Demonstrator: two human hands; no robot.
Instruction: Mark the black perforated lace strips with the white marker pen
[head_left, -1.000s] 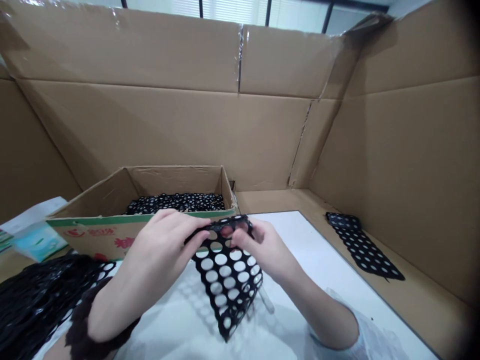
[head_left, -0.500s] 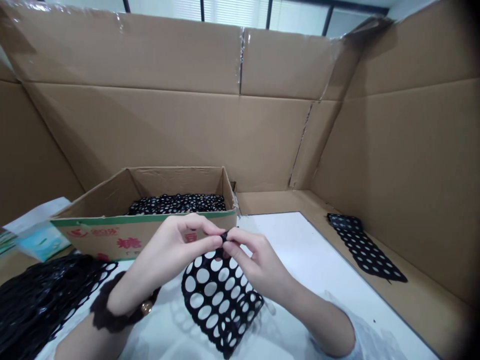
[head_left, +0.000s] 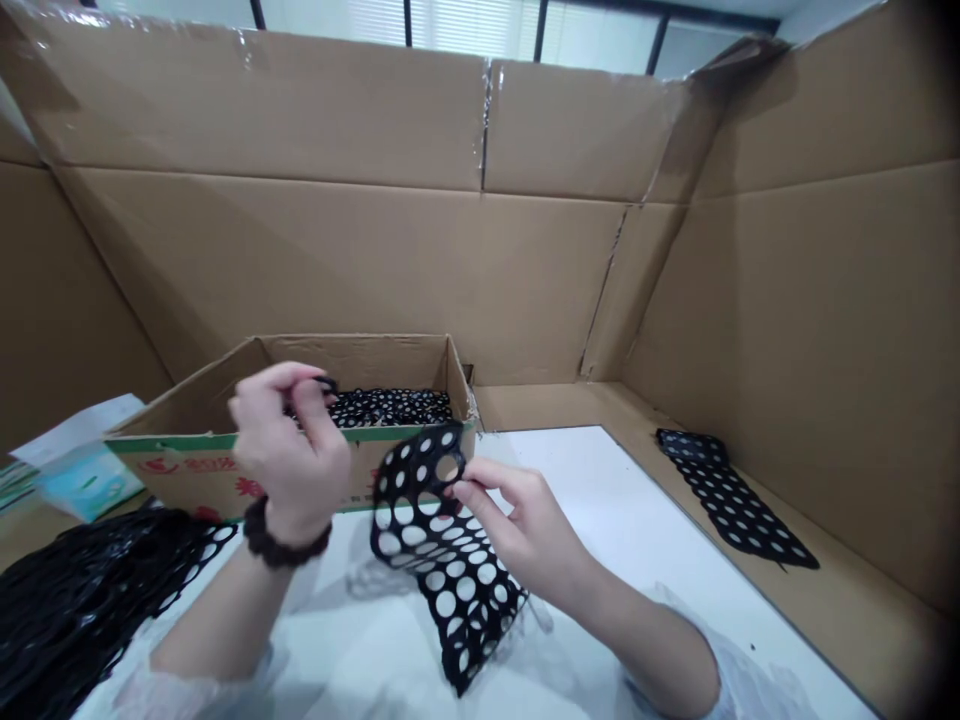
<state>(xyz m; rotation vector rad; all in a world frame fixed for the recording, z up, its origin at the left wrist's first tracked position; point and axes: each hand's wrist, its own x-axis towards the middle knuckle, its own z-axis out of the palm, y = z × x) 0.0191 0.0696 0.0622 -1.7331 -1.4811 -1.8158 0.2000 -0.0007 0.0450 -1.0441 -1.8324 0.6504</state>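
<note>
My right hand (head_left: 517, 510) pinches the upper edge of a black fabric piece with round holes (head_left: 469, 580), which hangs and curls over the white table. Raised at the front of the cardboard box (head_left: 180, 470), my left hand (head_left: 292, 440) pinches a small black bit (head_left: 327, 384) between thumb and index finger. Inside the box lies a heap of small black dotted pieces (head_left: 397, 405). Between my two hands, the fabric's top left part bends upward and touches only my right hand.
A pile of black openwork fabric (head_left: 90, 590) lies at the left, beside a paper and a light-blue packet (head_left: 90, 485). Another dotted strip (head_left: 739, 500) rests on the cardboard at the right. Tall cardboard walls (head_left: 360, 260) surround the white table (head_left: 600, 520).
My left hand has left the fabric's top and moved up and left to the box with a small black bit. The fabric's upper part has swung up and unfolded; my right hand stays nearly in place.
</note>
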